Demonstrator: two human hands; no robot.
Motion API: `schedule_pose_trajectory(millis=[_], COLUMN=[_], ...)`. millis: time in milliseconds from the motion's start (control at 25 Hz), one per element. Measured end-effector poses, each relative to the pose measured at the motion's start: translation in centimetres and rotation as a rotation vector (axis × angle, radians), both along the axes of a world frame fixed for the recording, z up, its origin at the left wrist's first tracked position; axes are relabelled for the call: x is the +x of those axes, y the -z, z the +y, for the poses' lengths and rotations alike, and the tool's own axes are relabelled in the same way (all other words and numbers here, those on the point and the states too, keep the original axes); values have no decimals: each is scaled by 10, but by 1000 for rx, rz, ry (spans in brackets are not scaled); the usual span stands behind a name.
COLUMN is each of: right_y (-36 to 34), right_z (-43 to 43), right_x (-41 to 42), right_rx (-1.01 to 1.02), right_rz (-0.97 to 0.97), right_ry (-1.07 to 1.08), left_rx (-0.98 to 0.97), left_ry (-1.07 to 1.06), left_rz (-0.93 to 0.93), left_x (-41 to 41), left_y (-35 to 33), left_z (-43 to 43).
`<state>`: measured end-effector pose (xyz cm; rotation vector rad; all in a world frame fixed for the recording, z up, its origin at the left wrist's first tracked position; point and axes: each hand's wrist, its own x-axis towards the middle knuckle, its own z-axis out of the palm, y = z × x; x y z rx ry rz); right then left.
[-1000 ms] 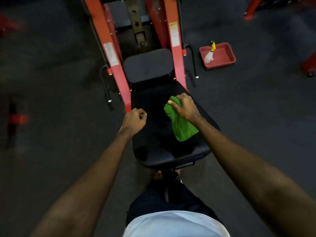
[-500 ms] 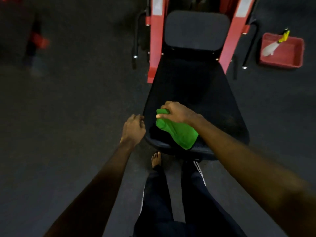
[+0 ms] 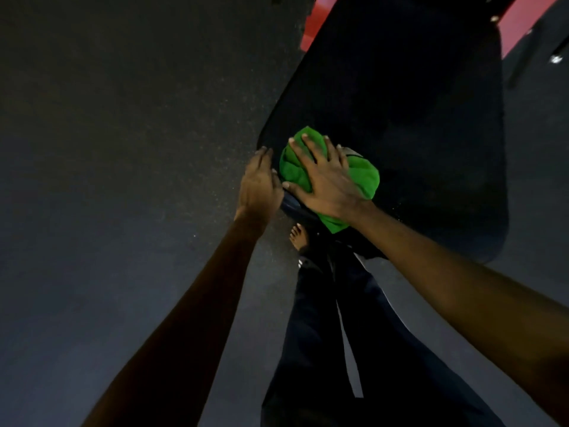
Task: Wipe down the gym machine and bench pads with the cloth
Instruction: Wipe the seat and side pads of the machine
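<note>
A green cloth (image 3: 365,177) lies bunched on the near left corner of the black bench pad (image 3: 415,118). My right hand (image 3: 323,177) presses flat on the cloth with fingers spread and straight. My left hand (image 3: 260,180) rests against the pad's left edge beside the cloth, fingers extended along the rim. The red frame of the gym machine (image 3: 314,24) shows at the top, beside and behind the pad.
Dark speckled gym floor (image 3: 123,180) fills the left side. My legs in dark trousers (image 3: 338,349) and a bare foot (image 3: 298,237) stand at the pad's near end. A thin metal handle (image 3: 554,60) shows at the top right.
The view has dropped closer to the pad, and the red tray is out of sight. My right hand flattened onto the cloth at the near left corner. My left hand opened against the pad's edge.
</note>
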<state>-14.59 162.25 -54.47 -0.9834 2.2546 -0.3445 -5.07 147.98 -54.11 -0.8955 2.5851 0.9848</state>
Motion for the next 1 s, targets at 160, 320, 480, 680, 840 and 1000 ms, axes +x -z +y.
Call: schedule_pose_trajectory(millis=[160,320,480,680,840,1000], right_y=[16,36,55,27,14,53], right_z=[-6,-25,-58,-38,-14,-76], right_x=[-10,-26,-54,-32,-3,-53], right_rx=[-39,-62,-23,-15,-58,-87], right_rz=[68,91,118,103,121,109], right_ry=[9,33,129,141,74,40], left_rx=[-20,-36,-61,-32,-25,-72], left_ry=[-30,-80,-88,-125,-89,-28], left_rz=[96,180,238,259,221,194], left_x=[13,17,20,22,25,25], left_y=[16,25,35,39,41,41], left_z=[14,22,21,18,10,5])
